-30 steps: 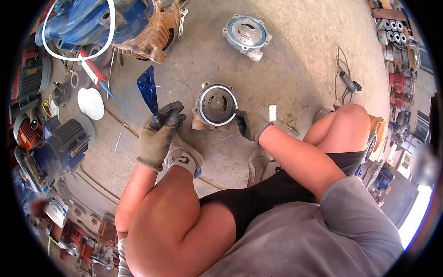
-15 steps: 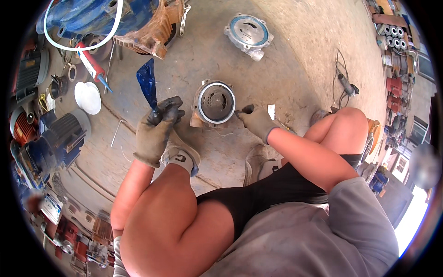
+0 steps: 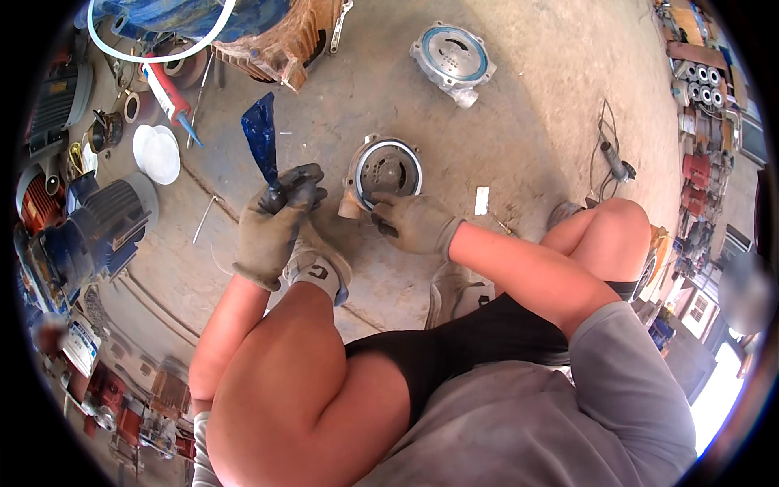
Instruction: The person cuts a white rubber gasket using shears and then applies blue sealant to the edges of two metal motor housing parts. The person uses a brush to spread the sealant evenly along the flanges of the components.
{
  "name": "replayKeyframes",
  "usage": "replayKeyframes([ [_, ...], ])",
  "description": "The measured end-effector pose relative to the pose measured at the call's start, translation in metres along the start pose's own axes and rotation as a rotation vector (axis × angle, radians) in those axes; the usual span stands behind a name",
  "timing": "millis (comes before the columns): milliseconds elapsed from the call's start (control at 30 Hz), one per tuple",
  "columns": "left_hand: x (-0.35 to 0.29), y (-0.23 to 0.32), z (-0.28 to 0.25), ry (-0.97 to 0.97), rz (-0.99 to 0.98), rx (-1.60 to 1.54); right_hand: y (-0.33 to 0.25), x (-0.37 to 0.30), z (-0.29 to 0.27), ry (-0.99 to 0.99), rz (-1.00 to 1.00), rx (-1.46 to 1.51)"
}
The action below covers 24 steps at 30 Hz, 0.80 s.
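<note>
My left hand (image 3: 276, 231), in a grey-brown glove with darkened fingers, is closed around the narrow lower end of a dark blue, glossy wedge-shaped thing (image 3: 260, 138). Its wide end points up and away from me; whether it is a coated blade or a bag I cannot tell. On the floor between my feet lies a round metal housing (image 3: 386, 154) with a pale ring and a slotted, perforated inner plate. My gloved right hand (image 3: 418, 225) touches the ring's near edge with its fingertips. The fingers are bent together; anything between them is hidden.
Farther off lies a second round metal housing (image 3: 456, 58) with a blue ring. At the left are a red-and-white sealant cartridge (image 3: 167, 96), white discs (image 3: 157, 152), a thin metal rod (image 3: 206, 221) and a blue motor (image 3: 97, 235). A corded tool (image 3: 614, 162) lies to the right.
My right hand has moved left from the housing's right side to its near edge. My left hand still holds the blue wedge-shaped thing, nearly unmoved. The whole view has shifted slightly.
</note>
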State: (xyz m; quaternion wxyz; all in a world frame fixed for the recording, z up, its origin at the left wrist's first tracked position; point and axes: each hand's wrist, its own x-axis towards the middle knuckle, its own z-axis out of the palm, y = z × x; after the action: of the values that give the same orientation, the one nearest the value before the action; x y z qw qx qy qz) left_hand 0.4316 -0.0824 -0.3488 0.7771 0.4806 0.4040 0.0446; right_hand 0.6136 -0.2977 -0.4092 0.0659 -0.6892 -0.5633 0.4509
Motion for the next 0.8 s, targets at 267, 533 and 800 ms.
replayKeyframes([
  [267, 0.002, 0.004, 0.005, 0.003, 0.007, 0.024, -0.002, 0.015, -0.016, 0.096, -0.071, -0.026],
  [533, 0.001, 0.002, 0.001, 0.004, 0.001, 0.029, 0.003, 0.03, -0.049, 0.017, -0.093, -0.092],
  [800, -0.002, 0.002, 0.0, 0.009, 0.014, 0.026, 0.076, 0.025, -0.048, 0.154, 0.167, 0.097],
])
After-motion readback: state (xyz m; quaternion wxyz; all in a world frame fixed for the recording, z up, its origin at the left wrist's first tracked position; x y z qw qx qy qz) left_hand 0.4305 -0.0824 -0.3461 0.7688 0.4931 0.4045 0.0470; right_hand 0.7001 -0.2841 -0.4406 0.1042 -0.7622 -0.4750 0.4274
